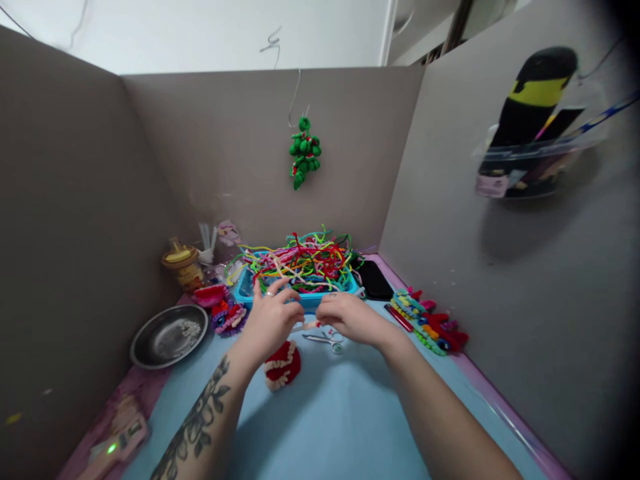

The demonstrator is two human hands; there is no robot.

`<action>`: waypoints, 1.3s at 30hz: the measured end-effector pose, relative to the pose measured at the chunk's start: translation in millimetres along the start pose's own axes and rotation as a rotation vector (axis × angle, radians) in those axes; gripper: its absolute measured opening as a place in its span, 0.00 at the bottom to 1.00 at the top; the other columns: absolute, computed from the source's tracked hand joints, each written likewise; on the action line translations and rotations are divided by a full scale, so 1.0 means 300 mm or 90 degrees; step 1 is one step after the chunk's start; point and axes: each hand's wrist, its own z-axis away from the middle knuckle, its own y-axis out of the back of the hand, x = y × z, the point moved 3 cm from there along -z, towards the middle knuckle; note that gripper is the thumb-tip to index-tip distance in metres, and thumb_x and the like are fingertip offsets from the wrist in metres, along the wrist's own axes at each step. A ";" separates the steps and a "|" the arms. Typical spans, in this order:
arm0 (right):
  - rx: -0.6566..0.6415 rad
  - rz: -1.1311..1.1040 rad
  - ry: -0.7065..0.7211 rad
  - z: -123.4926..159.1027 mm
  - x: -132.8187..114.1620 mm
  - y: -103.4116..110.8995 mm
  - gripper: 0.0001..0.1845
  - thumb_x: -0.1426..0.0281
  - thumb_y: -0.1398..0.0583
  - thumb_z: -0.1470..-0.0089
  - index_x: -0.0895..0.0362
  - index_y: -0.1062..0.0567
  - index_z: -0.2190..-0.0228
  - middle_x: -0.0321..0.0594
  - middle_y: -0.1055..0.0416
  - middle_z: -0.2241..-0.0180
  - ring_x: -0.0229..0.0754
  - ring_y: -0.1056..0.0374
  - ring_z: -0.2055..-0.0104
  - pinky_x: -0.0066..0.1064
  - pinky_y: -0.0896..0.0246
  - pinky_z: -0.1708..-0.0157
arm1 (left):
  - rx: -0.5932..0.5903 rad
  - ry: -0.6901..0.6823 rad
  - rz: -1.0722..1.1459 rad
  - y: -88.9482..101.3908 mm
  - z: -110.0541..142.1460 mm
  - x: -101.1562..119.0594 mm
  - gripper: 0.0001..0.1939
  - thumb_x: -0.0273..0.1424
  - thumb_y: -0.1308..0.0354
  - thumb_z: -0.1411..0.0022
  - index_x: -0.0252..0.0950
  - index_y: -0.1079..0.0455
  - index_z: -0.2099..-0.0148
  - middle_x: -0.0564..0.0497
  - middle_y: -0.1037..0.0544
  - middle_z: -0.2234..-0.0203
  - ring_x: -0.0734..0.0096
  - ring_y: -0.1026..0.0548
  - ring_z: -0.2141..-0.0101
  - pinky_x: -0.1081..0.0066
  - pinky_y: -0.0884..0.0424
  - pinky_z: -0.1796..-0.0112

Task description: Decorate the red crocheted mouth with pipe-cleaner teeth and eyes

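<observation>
Pink label on the wall holder is looking too small to read. A small pale piece is showing between the right hand, which is pinching it narrowly, and the left hand, whose grip I cannot tell. Scissors are lying just beside; behind, a blue tray is holding fuzzy stems.

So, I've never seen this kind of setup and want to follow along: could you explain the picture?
There is no machine: a person works bare-handed. The single picture comes from a camera on their head, looking forward and down. The left hand and right hand seem to hold a small pale-and-red piece, too small to make out. On the blue cover lie scissors and a red-and-cream fuzzy piece. Behind is a blue tray heaped with colourful fuzzy stems.
</observation>
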 end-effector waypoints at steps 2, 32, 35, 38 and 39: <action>0.010 -0.076 0.011 0.010 -0.009 0.028 0.10 0.76 0.46 0.45 0.57 0.25 0.71 0.38 0.29 0.70 0.37 0.35 0.67 0.27 0.44 0.65 | -0.008 -0.005 0.063 0.017 0.002 -0.001 0.09 0.29 0.46 0.40 0.42 0.26 0.70 0.51 0.22 0.63 0.54 0.38 0.46 0.37 0.60 0.46; 0.364 -0.397 -0.261 -0.017 -0.014 -0.020 0.08 0.66 0.43 0.49 0.57 0.30 0.75 0.33 0.36 0.78 0.35 0.41 0.76 0.25 0.46 0.76 | 0.095 0.287 0.643 -0.004 0.002 -0.008 0.12 0.37 0.46 0.42 0.34 0.29 0.62 0.52 0.27 0.78 0.74 0.30 0.77 0.75 0.33 0.75; 0.393 -0.290 -0.232 -0.014 -0.032 -0.006 0.07 0.69 0.44 0.48 0.57 0.28 0.74 0.36 0.32 0.74 0.37 0.38 0.72 0.26 0.43 0.72 | 0.099 0.302 0.656 -0.001 -0.001 -0.004 0.12 0.37 0.45 0.43 0.33 0.30 0.63 0.53 0.28 0.77 0.76 0.31 0.79 0.75 0.33 0.75; 0.413 -0.211 -0.194 -0.009 -0.049 0.001 0.07 0.71 0.45 0.47 0.57 0.27 0.73 0.38 0.30 0.72 0.38 0.36 0.69 0.27 0.42 0.68 | 0.109 0.305 0.656 -0.001 -0.002 -0.004 0.12 0.38 0.45 0.43 0.34 0.31 0.64 0.55 0.30 0.78 0.77 0.33 0.81 0.76 0.35 0.78; 0.415 -0.191 -0.185 -0.007 -0.054 0.001 0.07 0.71 0.45 0.47 0.57 0.27 0.73 0.38 0.30 0.71 0.38 0.35 0.69 0.28 0.41 0.67 | 0.116 0.307 0.654 0.000 -0.001 -0.005 0.12 0.39 0.46 0.42 0.34 0.31 0.65 0.55 0.31 0.79 0.78 0.34 0.82 0.77 0.36 0.80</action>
